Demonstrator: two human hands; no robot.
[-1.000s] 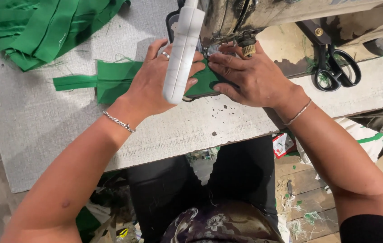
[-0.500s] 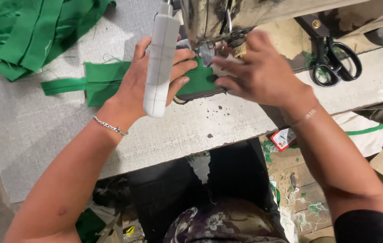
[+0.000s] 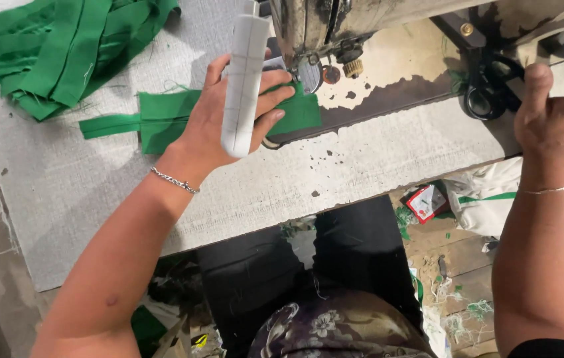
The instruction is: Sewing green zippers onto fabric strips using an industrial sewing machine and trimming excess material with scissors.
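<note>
My left hand (image 3: 206, 129) lies flat on a green fabric piece (image 3: 162, 118) and holds it on the table, fingertips close to the presser foot (image 3: 308, 71) of the sewing machine (image 3: 315, 23). A white tube-shaped lamp (image 3: 244, 73) hangs in front of that hand and hides part of the fingers. A narrow green strip sticks out to the left of the piece. My right hand (image 3: 554, 109) is raised at the right edge, fingers apart, holding nothing, just right of black scissors (image 3: 488, 89).
A pile of green fabric pieces (image 3: 50, 46) lies at the table's far left. The worn grey table (image 3: 361, 166) runs across the view. Below its edge are my dark-trousered legs, a white sack (image 3: 488, 199) and scraps on the floor.
My right hand has left the fabric at the needle and moved far right, lifted and opened. The left hand stays pressed on the green piece.
</note>
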